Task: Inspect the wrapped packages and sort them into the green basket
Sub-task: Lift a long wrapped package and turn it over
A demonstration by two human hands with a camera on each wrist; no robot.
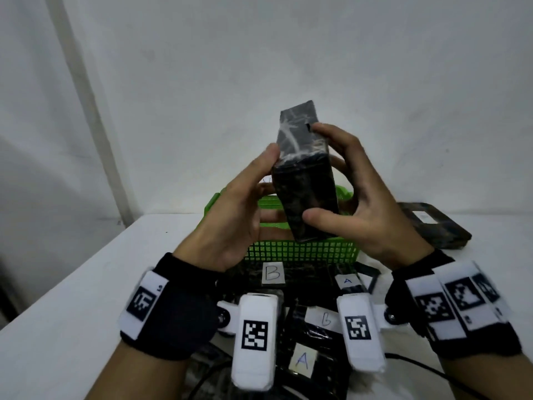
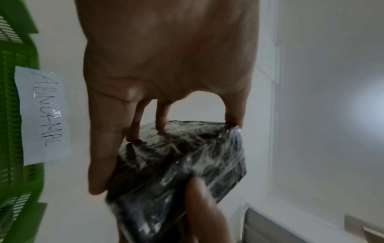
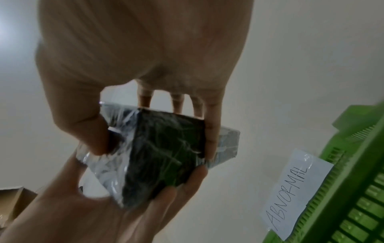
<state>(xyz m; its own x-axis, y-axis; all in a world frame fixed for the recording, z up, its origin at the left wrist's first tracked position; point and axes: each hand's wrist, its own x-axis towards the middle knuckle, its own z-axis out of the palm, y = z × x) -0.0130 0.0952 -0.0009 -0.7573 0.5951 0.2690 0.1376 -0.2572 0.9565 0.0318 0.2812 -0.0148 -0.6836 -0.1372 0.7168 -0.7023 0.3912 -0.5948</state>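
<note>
Both hands, left hand (image 1: 230,209) and right hand (image 1: 372,203), grip one black wrapped package (image 1: 302,180) above green basket (image 1: 302,249); basket label (image 2: 43,115) reads "ABNORMAL". Desk packages tagged A, B.

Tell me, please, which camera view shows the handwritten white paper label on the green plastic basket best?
The left wrist view: the white paper label faces the camera, ABNORMAL fully legible, fixed to the green plastic basket. The right wrist view shows it too, readable but slanted. In the head view it is almost entirely hidden behind the left hand.

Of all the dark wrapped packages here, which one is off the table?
The dark plastic-wrapped package held upright above the green mesh basket, gripped by the left hand and right hand. The labelled packages lie flat on the table.
</note>
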